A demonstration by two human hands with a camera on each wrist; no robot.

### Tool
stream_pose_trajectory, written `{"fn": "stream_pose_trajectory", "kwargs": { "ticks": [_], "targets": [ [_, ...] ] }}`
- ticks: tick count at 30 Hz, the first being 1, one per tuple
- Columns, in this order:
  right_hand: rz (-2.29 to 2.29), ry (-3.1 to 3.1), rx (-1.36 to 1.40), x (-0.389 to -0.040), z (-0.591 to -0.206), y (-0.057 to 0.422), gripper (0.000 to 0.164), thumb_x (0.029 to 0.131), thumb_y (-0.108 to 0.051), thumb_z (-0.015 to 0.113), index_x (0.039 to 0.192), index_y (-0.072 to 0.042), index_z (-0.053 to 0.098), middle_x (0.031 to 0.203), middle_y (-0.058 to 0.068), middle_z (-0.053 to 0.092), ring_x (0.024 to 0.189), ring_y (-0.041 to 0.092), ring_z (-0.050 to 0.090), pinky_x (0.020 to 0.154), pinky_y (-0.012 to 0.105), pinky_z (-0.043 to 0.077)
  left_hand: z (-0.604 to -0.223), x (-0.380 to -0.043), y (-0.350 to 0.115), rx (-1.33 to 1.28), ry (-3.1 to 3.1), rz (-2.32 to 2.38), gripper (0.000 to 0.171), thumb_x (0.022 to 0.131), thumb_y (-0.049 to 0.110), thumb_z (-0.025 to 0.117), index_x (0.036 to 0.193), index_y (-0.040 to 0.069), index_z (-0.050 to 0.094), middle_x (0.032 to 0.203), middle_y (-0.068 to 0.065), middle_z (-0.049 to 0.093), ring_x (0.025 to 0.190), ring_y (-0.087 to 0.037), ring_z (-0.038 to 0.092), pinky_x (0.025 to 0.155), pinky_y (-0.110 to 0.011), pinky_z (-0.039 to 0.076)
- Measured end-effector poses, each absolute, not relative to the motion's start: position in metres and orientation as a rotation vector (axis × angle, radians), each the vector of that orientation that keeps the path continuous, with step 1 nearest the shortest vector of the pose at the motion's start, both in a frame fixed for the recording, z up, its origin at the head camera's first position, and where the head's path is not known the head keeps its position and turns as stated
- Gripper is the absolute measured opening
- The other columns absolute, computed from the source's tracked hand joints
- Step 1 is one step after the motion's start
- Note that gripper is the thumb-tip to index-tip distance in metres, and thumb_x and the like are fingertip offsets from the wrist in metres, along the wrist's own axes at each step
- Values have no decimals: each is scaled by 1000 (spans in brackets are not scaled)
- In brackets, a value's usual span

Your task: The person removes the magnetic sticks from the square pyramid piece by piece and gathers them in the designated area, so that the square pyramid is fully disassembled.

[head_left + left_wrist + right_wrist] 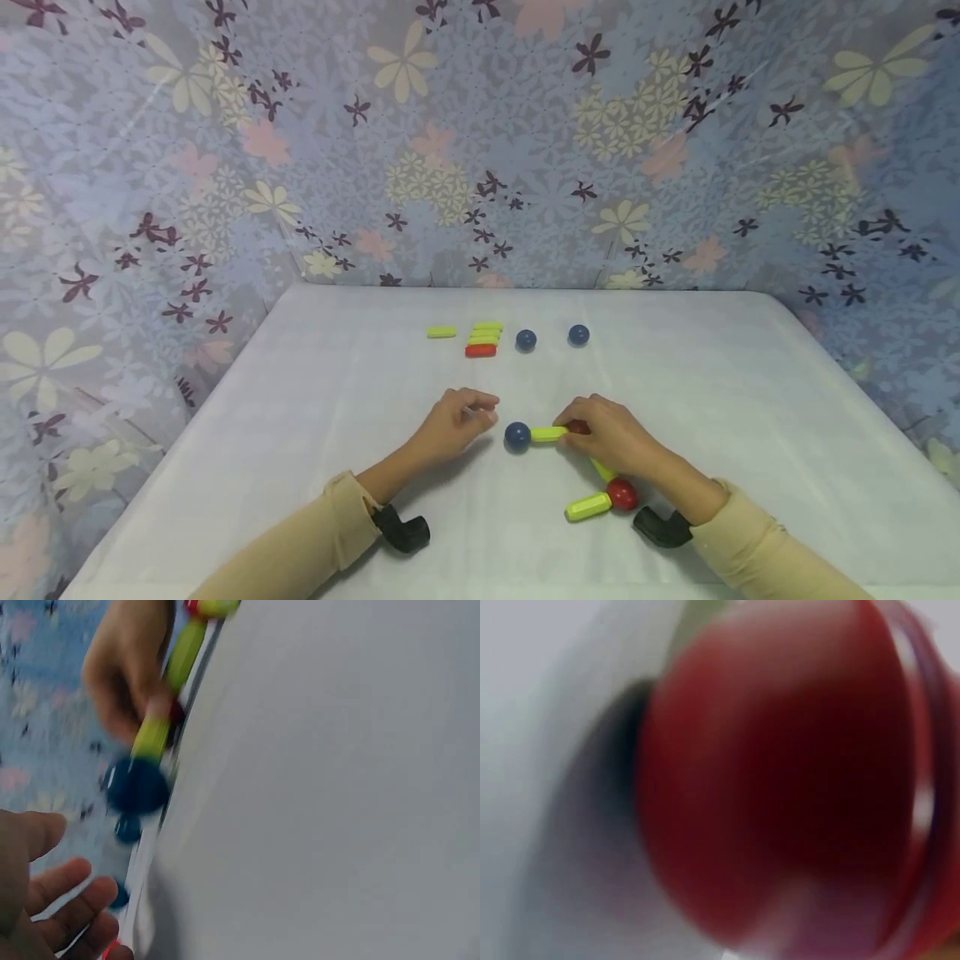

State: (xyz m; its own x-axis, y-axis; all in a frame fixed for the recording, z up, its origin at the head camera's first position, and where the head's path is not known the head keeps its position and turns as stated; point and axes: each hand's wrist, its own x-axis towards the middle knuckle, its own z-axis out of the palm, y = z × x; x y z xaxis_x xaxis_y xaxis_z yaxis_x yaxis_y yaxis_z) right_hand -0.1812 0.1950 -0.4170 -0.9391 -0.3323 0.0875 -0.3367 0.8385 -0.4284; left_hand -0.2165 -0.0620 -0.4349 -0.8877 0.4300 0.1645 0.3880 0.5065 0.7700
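A joined chain of balls and short sticks stretches across the near middle of the white table. It has a blue ball (517,437), a yellow-green stick (547,434), a red ball (577,427) partly covered by fingers, another yellow-green stick (603,469), a second red ball (622,495) and an end stick (588,507). My right hand (611,433) pinches the chain around the covered red ball and the stick beside it. Left of the blue ball, my left hand (453,423) hovers apart with relaxed fingers, holding nothing. A blurred red ball (780,780) fills most of the right wrist view.
Toward the back lie several yellow-green sticks (486,333), one lone yellow-green stick (442,332) and a red stick (481,351). Beside them sit two blue balls, the nearer one (526,340) and the right one (578,335). A flowered curtain (480,167) hangs behind the table (360,350).
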Motion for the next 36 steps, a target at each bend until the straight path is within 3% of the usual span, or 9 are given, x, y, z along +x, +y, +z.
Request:
{"fn": "stream_pose_trajectory", "kwargs": {
  "ticks": [6, 10, 36],
  "targets": [
    [719, -3010, 530, -179, -418, 185, 20, 79, -18, 73, 100, -18, 72, 87, -9, 63, 77, 9, 47, 69, 25, 41, -442, -197, -50, 838, 2714, 1248, 46, 81, 33, 71, 121, 12, 62, 115, -4, 65, 101, -18, 46, 89, -37, 35],
    [716, -3017, 530, -178, -419, 181, 22, 79, -19, 74, 101, -17, 72, 90, -8, 65, 79, 9, 48, 70, 25, 42, -447, -194, -45, 883, 2830, 1116, 45, 78, 36, 73, 117, 16, 64, 113, -1, 67, 99, -17, 48, 90, -38, 33],
    [627, -2992, 587, -179, -422, 181, 20, 79, -25, 73, 98, -19, 72, 84, -12, 63, 75, 6, 45, 66, 22, 39, -446, -189, -42, 874, 2839, 1199, 37, 77, 28, 75, 111, 16, 68, 105, 2, 69, 95, -13, 49, 86, -34, 32]
  ]
}}
